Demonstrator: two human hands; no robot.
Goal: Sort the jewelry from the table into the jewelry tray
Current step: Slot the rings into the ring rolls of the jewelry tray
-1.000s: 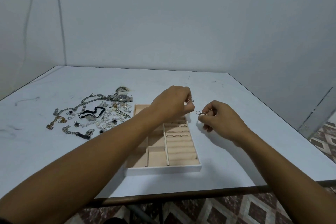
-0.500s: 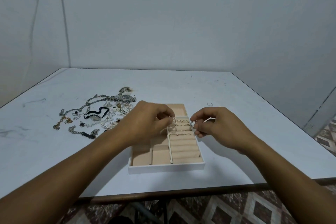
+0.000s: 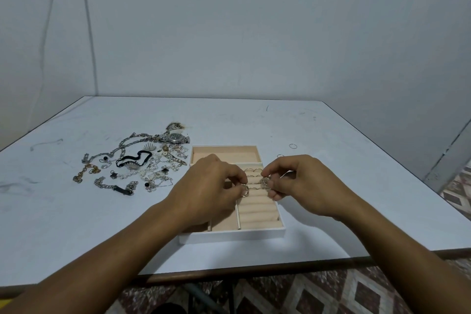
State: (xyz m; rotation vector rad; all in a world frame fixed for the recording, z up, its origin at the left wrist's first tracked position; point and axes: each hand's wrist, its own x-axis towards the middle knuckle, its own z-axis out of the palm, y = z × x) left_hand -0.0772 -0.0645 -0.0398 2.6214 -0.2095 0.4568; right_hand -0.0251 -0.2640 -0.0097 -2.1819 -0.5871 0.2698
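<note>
The left grip [image 3: 214, 186] has its fingers curled in, with thumb and forefinger pinching a silver ring [image 3: 245, 190] just over the padded ring rolls of the jewelry tray [image 3: 229, 235]. Facing it, the right grip [image 3: 303, 183] is closed the same way on a second ring [image 3: 265, 182] above the same rows. The two rings are near each other but not touching. A few thin seated rings [image 3: 252, 169] stand in the rolls just beyond the fingertips.

The tray sits on the white desk [image 3: 356, 186], close to its near edge. To the left of the tray lies the unsorted jewelry heap [image 3: 153, 168]: chains, a black band [image 3: 135, 158] and a wristwatch [image 3: 175, 137] at its far side. A thin loose hoop [image 3: 293, 146] lies on the desk beyond the right grip.
</note>
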